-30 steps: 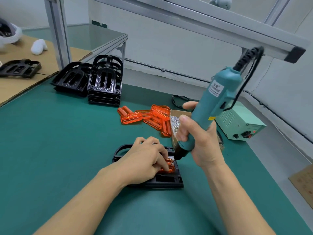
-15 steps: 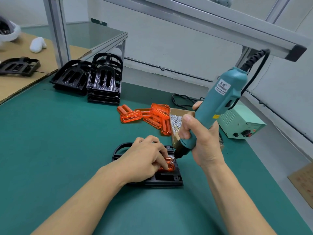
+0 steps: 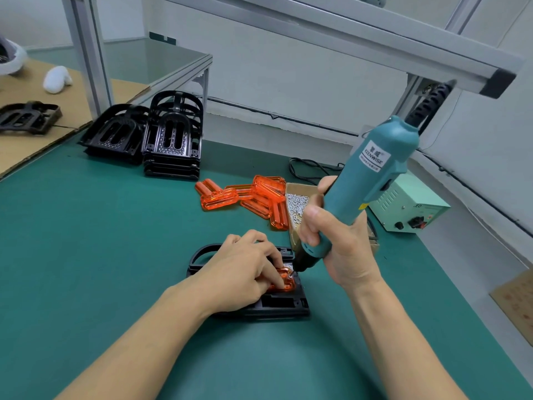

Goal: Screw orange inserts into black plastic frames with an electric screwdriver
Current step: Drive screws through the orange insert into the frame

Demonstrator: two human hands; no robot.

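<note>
A black plastic frame (image 3: 277, 306) lies flat on the green mat in front of me. An orange insert (image 3: 284, 281) sits in it, mostly hidden under my left hand (image 3: 245, 269), whose fingertips press down on the insert. My right hand (image 3: 337, 249) grips a teal electric screwdriver (image 3: 366, 183), tilted up to the right. Its bit tip touches the insert's right corner beside my left fingertips.
Loose orange inserts (image 3: 253, 197) lie behind the frame, next to a cardboard tray of screws (image 3: 297, 204). Stacks of black frames (image 3: 170, 145) stand at the back left. A pale green power box (image 3: 409, 209) sits at the right. An aluminium rail (image 3: 346, 33) crosses overhead.
The screwdriver has swung a little more upright and to the right. My left hand and the frame have stayed where they were.
</note>
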